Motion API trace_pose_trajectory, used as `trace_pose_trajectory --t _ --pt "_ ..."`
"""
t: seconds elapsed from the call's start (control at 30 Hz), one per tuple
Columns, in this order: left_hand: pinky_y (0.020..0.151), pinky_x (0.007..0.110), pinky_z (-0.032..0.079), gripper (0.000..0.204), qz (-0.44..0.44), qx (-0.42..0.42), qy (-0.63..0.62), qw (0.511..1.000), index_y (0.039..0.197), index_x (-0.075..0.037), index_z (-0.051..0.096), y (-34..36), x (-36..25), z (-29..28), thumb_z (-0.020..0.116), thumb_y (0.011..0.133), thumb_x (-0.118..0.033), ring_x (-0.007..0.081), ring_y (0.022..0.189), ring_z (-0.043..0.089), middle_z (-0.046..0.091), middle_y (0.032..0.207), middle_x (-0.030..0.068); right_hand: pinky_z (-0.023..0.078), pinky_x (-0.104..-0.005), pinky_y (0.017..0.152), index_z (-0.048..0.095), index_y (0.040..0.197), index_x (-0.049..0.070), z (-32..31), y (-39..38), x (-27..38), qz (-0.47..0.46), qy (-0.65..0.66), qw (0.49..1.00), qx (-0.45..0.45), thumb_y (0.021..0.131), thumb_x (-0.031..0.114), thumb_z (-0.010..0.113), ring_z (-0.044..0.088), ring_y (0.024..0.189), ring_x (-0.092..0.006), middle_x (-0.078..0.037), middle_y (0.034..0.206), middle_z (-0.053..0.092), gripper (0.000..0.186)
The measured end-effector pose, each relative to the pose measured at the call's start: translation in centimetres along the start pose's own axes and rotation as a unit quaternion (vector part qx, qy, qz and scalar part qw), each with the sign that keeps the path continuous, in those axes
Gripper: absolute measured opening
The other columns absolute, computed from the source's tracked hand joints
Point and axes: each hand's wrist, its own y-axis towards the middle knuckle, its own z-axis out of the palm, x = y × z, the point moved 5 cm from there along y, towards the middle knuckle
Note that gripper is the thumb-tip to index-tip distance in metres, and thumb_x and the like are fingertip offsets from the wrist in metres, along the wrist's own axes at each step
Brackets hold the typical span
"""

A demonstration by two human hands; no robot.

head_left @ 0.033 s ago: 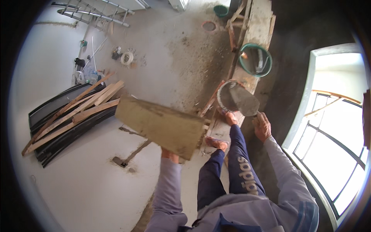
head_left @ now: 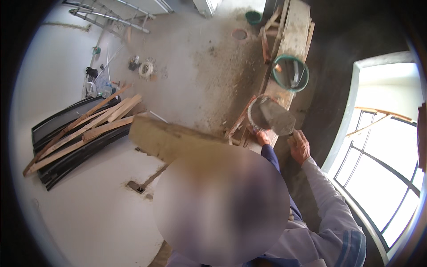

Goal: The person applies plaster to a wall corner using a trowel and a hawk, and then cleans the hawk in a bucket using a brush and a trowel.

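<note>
My right hand is closed round the handle of a grey trowel. Its broad blade lies across the opening of a round bucket with a mortar-crusted rim. A long, flat tan plasterer's board extends to the left of the bucket. My left hand supports the board from beneath in the frame just before; now a round blurred patch hides that hand and the board's near part. My bare foot stands on the plank beside the bucket.
The bucket and a green bucket stand on a raised wooden plank along the dark wall. A bright barred window is at right. Timber strips lie over black frames at left. A coiled cable and ladder lie farther off.
The blurred patch now covers my left hand, my lower body and part of the board. The board's far end sits slightly lower and further left. My right hand and trowel shift barely leftward.
</note>
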Motion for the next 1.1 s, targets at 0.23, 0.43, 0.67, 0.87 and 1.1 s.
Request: trace_pose_trajectory --t 0.23,0.43,0.67,0.87,1.1 --pt "0.11 0.051 0.029 0.065 0.16 0.105 -0.07 0.979 0.142 -0.012 0.036 -14.8 -11.6 7.8 0.034 0.095 -0.057 0.0313 0.133 0.036 0.039 0.146 0.0096 0.049 -0.0429 0.073 0.057 0.11 0.006 -7.6 -0.1 17.0 -0.151 -0.051 0.987 0.031 0.077 0.011 0.068 0.06 0.088 -0.0373 -0.015 0.096 0.059 0.035" --pt "0.11 0.051 0.027 0.055 0.511 -0.041 0.317 0.798 0.135 -0.007 0.044 -30.7 -18.9 10.3 0.047 0.089 -0.038 0.035 0.13 0.038 0.044 0.139 0.015 0.047 -0.0405 0.086 0.059 0.116 0.008 -4.6 4.4 23.7 -0.402 -0.043 0.914 0.019 0.084 0.017 0.066 0.057 0.106 -0.0329 -0.013 0.115 0.06 0.034" --pt "0.108 0.048 0.028 0.044 0.619 -0.434 0.654 0.036 0.126 -0.001 0.053 -49.9 -15.6 18.1 0.061 0.084 -0.015 0.0375 0.125 0.042 0.049 0.132 0.0198 0.043 -0.0483 0.062 0.055 0.107 -0.002 -0.5 6.9 40.1 -0.511 0.095 0.835 0.179 0.08 0.011 0.059 0.055 0.073 -0.043 -0.022 0.088 0.054 0.029" --pt "0.106 0.047 0.03 0.043 0.59 -0.532 0.59 -0.14 0.124 -0.001 0.054 -65.5 -7.7 29.0 0.061 0.084 -0.014 0.0371 0.122 0.044 0.051 0.13 0.0191 0.042 -0.0461 0.054 0.055 0.105 0.0 3.1 2.5 52.6 -0.584 0.114 0.726 0.345 0.081 0.009 0.06 0.054 0.062 -0.0372 -0.016 0.078 0.051 0.027" --pt "0.103 0.047 0.033 0.041 0.485 -0.536 0.583 -0.371 0.123 -0.001 0.055 -72.0 -2.0 42.8 0.062 0.085 -0.014 0.0365 0.118 0.047 0.053 0.127 0.0182 0.045 -0.0461 0.061 0.056 0.108 0.001 6.2 -0.5 54.9 -0.637 0.143 0.644 0.398 0.082 0.016 0.062 0.058 0.071 -0.0386 -0.017 0.082 0.055 0.03"
